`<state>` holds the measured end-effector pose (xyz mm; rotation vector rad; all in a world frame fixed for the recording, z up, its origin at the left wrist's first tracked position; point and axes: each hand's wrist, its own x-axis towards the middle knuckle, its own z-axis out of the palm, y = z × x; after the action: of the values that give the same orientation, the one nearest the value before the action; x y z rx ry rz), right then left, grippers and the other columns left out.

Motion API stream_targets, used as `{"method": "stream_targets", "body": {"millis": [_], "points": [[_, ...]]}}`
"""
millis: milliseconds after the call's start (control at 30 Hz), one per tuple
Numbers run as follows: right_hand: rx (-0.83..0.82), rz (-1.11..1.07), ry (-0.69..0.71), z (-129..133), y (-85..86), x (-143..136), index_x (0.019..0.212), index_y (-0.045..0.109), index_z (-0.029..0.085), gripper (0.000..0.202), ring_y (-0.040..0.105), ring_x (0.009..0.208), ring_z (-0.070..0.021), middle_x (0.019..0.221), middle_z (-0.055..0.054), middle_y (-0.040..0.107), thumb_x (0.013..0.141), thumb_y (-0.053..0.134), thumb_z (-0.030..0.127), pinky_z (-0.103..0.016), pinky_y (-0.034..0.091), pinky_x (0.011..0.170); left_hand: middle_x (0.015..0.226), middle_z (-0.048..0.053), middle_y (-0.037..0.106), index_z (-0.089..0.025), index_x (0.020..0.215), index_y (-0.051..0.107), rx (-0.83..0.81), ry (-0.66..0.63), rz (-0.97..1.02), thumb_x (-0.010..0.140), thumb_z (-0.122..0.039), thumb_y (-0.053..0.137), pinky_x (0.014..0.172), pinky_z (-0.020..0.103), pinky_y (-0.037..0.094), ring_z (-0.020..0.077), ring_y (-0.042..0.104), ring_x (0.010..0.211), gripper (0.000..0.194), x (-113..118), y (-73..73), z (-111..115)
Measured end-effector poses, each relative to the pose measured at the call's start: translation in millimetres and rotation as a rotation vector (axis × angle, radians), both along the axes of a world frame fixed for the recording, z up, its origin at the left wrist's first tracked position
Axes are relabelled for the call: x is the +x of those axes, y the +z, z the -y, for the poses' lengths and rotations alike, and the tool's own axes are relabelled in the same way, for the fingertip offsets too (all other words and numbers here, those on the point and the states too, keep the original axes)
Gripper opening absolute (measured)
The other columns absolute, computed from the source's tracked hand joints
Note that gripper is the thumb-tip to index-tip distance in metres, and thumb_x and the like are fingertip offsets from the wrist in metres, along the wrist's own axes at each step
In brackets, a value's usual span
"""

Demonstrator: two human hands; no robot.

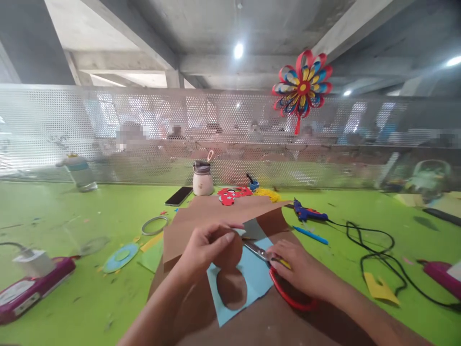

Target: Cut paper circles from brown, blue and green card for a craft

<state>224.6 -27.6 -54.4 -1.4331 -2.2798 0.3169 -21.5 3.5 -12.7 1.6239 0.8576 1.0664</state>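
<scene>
My left hand (212,245) pinches a small brown paper piece with a rounded edge (232,252). In my right hand (293,264) are scissors (256,250) with red handles, their blades pointing left toward that piece. I cannot tell whether the blades touch the paper. Below both hands lies a light blue paper sheet (255,278). A brown round area (232,290) shows within it; whether it is a hole or a disc on top is unclear. Large brown paper (223,211) spreads beneath and behind, its far right part bent up.
A glue gun (309,211) with a black cord and a blue pen (310,235) lie right. Behind stand a jar-like bottle (202,180), a phone (179,196) and red cut-outs (230,194). Left are a tape ring (154,225), blue paper ring (121,258) and power strip (36,288).
</scene>
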Motion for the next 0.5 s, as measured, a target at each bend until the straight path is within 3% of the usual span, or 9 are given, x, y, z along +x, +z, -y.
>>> {"method": "stream_targets", "body": {"millis": [100,233,400,500], "points": [[-0.005,-0.071,0.017,0,26.6,2,0.099,0.068,0.022,0.020,0.063,0.086,-0.0185,0.094,-0.003,0.070,0.089,0.050,0.025,-0.031,0.048,0.078,0.092,0.009,0.070,-0.014,0.089,0.066,-0.137,0.173,0.056,0.075,-0.038,0.064,0.066,0.029,0.048,0.0205,0.062,0.077,0.028,-5,-8.1,-12],[0.089,-0.175,-0.035,-33,57.2,10,0.102,0.068,0.018,0.024,0.066,0.073,-0.0170,0.085,-0.004,0.072,0.088,0.050,0.028,-0.029,0.050,0.069,0.074,0.005,0.067,-0.014,0.081,0.063,-0.206,0.184,0.018,0.073,-0.038,0.064,0.059,0.028,0.045,0.0189,0.061,0.066,0.025,-8,-19.1,-23],[0.134,-0.140,-0.085,-96,59.1,16,0.092,0.067,0.014,0.024,0.066,0.067,-0.0145,0.076,-0.003,0.070,0.092,0.046,0.024,-0.028,0.052,0.066,0.067,0.002,0.064,-0.014,0.075,0.063,-0.201,0.170,-0.047,0.069,-0.039,0.065,0.056,0.026,0.041,0.0176,0.058,0.063,0.026,-3,-22.5,-21],[0.129,-0.040,-0.126,-133,58.1,13,0.091,0.065,0.013,0.019,0.065,0.070,-0.0140,0.080,-0.001,0.068,0.093,0.053,0.027,-0.032,0.053,0.068,0.063,0.002,0.063,-0.014,0.070,0.064,-0.187,0.178,-0.108,0.066,-0.037,0.065,0.056,0.027,0.040,0.0185,0.057,0.063,0.024,2,-26.6,-23]]}}
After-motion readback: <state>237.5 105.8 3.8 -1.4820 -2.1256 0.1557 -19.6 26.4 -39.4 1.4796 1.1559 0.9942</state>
